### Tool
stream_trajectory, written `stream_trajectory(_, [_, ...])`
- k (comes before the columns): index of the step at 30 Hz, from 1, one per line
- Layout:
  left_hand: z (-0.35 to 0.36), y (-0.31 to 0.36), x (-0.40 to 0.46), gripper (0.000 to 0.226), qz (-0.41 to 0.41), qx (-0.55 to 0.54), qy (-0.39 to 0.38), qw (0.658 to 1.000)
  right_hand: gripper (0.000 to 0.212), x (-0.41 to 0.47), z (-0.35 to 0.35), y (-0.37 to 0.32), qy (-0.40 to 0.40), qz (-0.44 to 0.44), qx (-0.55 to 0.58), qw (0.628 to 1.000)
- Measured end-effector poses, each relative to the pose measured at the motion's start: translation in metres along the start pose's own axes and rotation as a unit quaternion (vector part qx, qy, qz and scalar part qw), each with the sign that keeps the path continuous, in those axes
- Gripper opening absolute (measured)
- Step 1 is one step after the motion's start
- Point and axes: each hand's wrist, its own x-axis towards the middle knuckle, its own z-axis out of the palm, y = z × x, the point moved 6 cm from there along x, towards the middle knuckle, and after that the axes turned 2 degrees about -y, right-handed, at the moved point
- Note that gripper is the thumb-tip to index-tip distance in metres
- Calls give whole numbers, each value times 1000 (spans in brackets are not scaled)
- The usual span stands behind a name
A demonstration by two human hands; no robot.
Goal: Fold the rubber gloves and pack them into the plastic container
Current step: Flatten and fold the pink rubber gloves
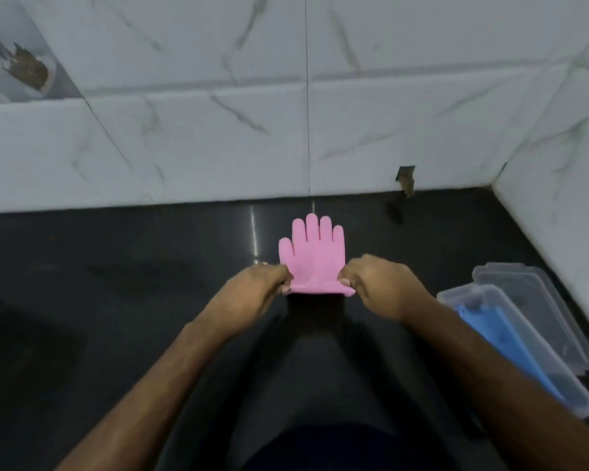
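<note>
Here, in the head view, the left hand (252, 290) and right hand (381, 283) each pinched one side of the pink glove (315, 256) at its near folded edge, the glove's fingers pointing away over the dark counter (116, 266). Right of the right hand's fingers lay the open plastic container (558, 375), a blue glove (504, 338) inside it, its lid (538, 300) just beyond.

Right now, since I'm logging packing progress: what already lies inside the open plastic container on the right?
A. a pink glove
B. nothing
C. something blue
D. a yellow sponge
C: something blue lies inside the plastic container, while the pink glove is out on the dark counter, pinched at its cuff by the left hand and right hand.
</note>
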Motion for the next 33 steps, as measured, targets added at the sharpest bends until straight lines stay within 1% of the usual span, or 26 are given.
stream_trajectory(1, [19,-2,-13,10,-12,-18,-12,1000,27,-9,20,-5,-25,-5,14,1000])
stream_trajectory(3, [47,-4,-36,12,-34,-60,-8,998,28,-27,46,-11,-41,-9,47,998])
stream_trajectory(7, [81,4,-77,15,-74,-105,38,991,21,-61,70,-17,1,-10,115,993])
stream_trajectory(10, [96,13,-97,12,-93,-115,80,986,21,-81,80,-25,27,-24,132,991])
stream_trajectory(14, [110,19,-112,12,-133,-139,119,974,21,-100,93,-31,36,-3,162,986])
stream_trajectory(17, [118,22,-118,14,-156,-172,127,964,19,-110,100,-34,43,11,186,982])
stream_trajectory(19, [122,25,-120,17,-157,-183,130,962,18,-115,104,-37,44,13,199,979])
stream_trajectory(23, [123,31,-125,10,-159,-198,149,956,16,-122,106,-39,62,13,237,969])
stream_trajectory(25, [123,32,-126,11,-160,-208,159,952,17,-124,105,-39,71,8,249,966])
stream_trajectory(28, [128,34,-126,19,-141,-206,143,958,18,-128,109,-37,67,-13,248,966])
stream_trajectory(31, [136,37,-128,33,-107,-166,102,975,20,-134,121,-34,32,-42,229,972])
stream_trajectory(33, [140,37,-132,43,-91,-172,88,977,22,-140,130,-35,2,-63,227,972])
